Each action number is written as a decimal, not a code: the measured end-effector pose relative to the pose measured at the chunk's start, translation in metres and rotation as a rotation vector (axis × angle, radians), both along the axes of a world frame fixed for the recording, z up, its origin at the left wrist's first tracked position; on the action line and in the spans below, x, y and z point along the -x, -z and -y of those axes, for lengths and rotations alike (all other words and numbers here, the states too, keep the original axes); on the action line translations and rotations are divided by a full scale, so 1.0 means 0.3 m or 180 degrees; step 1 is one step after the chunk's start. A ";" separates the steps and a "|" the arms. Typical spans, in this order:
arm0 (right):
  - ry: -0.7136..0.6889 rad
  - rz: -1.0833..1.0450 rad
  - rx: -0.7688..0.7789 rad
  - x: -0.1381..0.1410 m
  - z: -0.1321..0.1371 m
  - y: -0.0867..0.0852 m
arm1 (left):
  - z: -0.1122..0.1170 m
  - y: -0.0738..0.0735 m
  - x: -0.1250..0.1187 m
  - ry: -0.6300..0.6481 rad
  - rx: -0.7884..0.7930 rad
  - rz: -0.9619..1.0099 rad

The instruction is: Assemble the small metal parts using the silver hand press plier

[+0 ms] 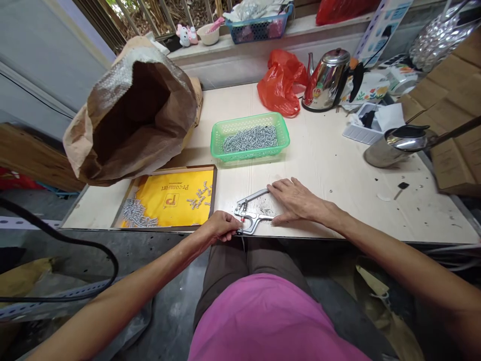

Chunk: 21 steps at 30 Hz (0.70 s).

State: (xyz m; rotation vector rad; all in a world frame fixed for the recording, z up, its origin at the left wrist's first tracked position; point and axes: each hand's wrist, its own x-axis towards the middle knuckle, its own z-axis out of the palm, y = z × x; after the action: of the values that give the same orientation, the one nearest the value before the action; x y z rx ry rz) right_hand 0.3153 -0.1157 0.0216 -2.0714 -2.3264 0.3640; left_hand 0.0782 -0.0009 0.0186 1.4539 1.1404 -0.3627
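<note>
A silver hand-press plier (255,214) lies at the table's front edge, its two handles spread apart, with a spring and a small red part near its head. My right hand (296,200) spans the handle ends, fingers on the upper handle and thumb at the lower one. At the plier's head, my left hand (223,225) is closed in a pinch; what its fingertips hold is too small to make out. Left of it, a shallow tray (215,188) lined with a yellow sheet holds small metal pieces (137,213). Behind the plier stands a green basket (250,156) full of small metal parts (251,139).
A large open paper sack (180,115) stands at the left behind the tray. A red plastic bag (280,82) and a steel kettle (326,82) are at the back. On the right are a white tray (356,133), a metal pitcher (383,150) and cardboard (447,80).
</note>
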 end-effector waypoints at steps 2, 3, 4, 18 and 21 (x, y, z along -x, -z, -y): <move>0.0042 0.0019 0.0022 0.015 0.010 -0.019 | 0.001 -0.003 -0.001 0.0003 0.0002 -0.0018; 0.0061 0.0016 0.0026 0.021 0.016 -0.026 | 0.002 -0.004 -0.003 0.0006 -0.0007 -0.0037; 0.0075 0.0008 0.0021 0.027 0.023 -0.032 | 0.003 -0.006 -0.005 0.0007 -0.0027 -0.0060; 0.0155 -0.0050 -0.0163 0.078 0.075 -0.025 | 0.091 -0.039 -0.046 0.1792 -0.3453 0.0668; 0.0223 -0.0026 -0.0198 0.082 0.081 -0.022 | 0.081 -0.024 -0.134 0.2599 -0.3609 0.0976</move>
State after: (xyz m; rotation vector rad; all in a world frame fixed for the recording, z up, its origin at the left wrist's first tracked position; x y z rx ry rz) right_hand 0.2907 -0.1399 0.0281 -2.1120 -2.2237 0.2943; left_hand 0.1183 -0.0250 0.0258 2.8534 0.3897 0.0128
